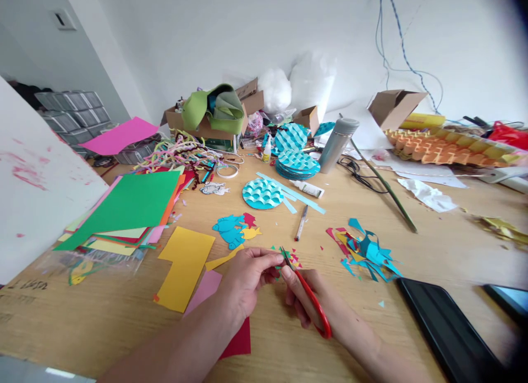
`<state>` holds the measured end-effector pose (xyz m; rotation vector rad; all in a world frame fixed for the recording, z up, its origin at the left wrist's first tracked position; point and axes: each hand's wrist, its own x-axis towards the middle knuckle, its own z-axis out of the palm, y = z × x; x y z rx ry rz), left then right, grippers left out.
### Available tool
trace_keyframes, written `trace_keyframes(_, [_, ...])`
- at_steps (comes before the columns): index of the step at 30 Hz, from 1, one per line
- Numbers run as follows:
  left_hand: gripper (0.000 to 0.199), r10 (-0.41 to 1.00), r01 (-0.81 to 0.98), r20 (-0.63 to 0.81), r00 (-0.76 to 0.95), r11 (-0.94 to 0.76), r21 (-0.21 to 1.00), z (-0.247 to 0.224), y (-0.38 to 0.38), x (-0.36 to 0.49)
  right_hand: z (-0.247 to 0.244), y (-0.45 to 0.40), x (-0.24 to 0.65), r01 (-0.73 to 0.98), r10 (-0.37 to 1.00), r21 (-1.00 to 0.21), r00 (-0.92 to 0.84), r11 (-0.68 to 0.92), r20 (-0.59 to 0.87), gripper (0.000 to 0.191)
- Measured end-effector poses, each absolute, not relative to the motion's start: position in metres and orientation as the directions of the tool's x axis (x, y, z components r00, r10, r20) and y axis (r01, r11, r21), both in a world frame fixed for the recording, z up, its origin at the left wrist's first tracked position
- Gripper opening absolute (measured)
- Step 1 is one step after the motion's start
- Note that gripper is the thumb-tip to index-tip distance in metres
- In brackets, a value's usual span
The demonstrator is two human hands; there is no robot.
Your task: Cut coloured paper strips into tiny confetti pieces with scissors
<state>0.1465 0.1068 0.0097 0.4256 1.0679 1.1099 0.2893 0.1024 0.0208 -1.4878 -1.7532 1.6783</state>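
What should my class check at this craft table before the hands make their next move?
1. Red-handled scissors held in the right hand: ok.
2. Left hand well away from the blades: not ok; its fingertips are right beside them.
3. Paper pinched in the left fingertips: cannot tell; the fingers hide too much.
4. Blue fish cutout and yellow fish cutout out of the blades' way: ok; both lie beyond the left hand.
5. Scraps in one pile: not ok; tiny paper bits lie by the scissors, larger paper offcuts farther right.
6. Pen out of the hands' way: ok; it lies beyond them.
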Motion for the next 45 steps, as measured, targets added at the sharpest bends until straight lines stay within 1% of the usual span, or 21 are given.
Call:
trace_keyframes(11, [0.018, 0.876, -0.513, -0.478, 0.068, 0.442, 0.736, 0.011, 0.107, 0.146, 0.029, 0.099, 0.288, 0.477, 0.803, -0.825, -0.338, -0.304, -0.491, 0.064])
trace_keyframes(14, [0.019, 0.877, -0.502, -0.472, 0.092, 0.450, 0.739, 0.009, 0.108, 0.145, 0.029, 0.099, 0.288, 0.481, 0.790, -0.818, -0.346, -0.314, -0.506, 0.063])
trace_keyframes(21, [0.017, 0.873, -0.503, -0.475, 0.108, 0.460, 0.732, 0.013, 0.107, 0.145, 0.024, 0.101, 0.287, 0.444, 0.815, -0.841, -0.332, -0.310, -0.475, 0.063])
trace_keyframes(34, [0.017, 0.870, -0.509, -0.482, 0.106, 0.464, 0.725, 0.009, 0.110, 0.142, 0.027, 0.099, 0.287, 0.440, 0.796, -0.815, -0.295, -0.378, -0.528, 0.060])
trace_keyframes(38, [0.020, 0.872, -0.478, -0.479, 0.098, 0.464, 0.746, 0.012, 0.114, 0.136, 0.024, 0.101, 0.288, 0.448, 0.791, -0.820, -0.324, -0.355, -0.520, 0.060])
trace_keyframes(42, [0.022, 0.887, -0.417, -0.444, 0.127, 0.454, 0.787, 0.015, 0.118, 0.129, 0.026, 0.102, 0.289, 0.459, 0.819, -0.854, -0.373, -0.246, -0.436, 0.059])
trace_keyframes(45, [0.023, 0.903, -0.387, -0.410, 0.131, 0.427, 0.817, 0.014, 0.120, 0.125, 0.028, 0.101, 0.292, 0.492, 0.813, -0.850, -0.408, -0.188, -0.415, 0.058])
